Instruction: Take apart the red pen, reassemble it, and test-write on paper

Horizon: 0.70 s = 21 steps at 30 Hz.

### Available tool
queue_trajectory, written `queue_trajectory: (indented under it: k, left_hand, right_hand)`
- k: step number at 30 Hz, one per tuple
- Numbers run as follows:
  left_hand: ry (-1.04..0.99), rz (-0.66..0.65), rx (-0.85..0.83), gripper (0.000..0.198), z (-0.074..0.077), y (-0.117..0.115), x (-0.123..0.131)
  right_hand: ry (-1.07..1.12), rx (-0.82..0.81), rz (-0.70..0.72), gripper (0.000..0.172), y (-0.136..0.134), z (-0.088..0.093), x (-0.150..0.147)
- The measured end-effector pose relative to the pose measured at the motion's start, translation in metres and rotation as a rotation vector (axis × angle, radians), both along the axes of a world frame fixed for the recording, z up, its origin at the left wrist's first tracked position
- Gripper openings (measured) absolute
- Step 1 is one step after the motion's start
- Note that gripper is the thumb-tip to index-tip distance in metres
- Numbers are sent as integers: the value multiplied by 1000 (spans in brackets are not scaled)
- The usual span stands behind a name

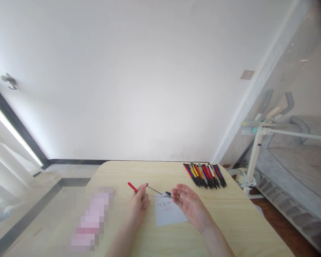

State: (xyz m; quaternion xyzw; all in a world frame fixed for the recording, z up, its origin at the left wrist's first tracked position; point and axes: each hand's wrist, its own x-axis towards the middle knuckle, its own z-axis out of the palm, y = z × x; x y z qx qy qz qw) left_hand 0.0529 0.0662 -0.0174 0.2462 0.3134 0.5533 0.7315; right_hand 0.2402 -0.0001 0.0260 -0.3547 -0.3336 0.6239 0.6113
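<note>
My left hand (140,201) is closed in a pinch on a red pen barrel (132,187), from which a thin refill (154,190) sticks out to the right. My right hand (188,203) is curled, its fingertips pinched on a small black tip piece (168,193) at the far end of the refill. Both hands hover over a small white paper slip (167,212) with faint scribbles, which lies on the pale wooden table (230,221).
A row of several pens (204,175) with red, yellow, blue and black barrels lies at the table's far right. A blurred pink patch (89,221) covers the table's left part. A white stand (254,153) and a grey sofa (296,160) are to the right.
</note>
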Motion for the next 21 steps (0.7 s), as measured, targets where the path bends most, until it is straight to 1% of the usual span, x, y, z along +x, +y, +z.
queue_trajectory:
  k: [3,6,8,12,14,17,21]
  left_hand:
    - [-51,2,-24,26,2,0,-1]
    - [-96,-10,-65,26,4,0,-1]
    - [-138,-51,-98,25,4,0,-1]
    - [-232,-146,-149,21,1,-1,0]
    - [-258,-178,-156,21,-1,-2,2]
    - [-237,-209,-155,23,-3,-3,5]
    - [-110,-251,-142,27,-4,-5,8]
  right_hand:
    - [21,-26,-49,30,3,-7,-2]
    - [-104,-8,-140,23,8,-13,-4]
    - [-219,16,-192,22,11,-17,-7]
    - [-406,77,-172,17,13,-23,-19]
    - [-484,92,-162,20,13,-25,-28]
    - [-619,181,-144,25,14,-26,-43]
    - [-715,331,-214,16,13,-19,-55]
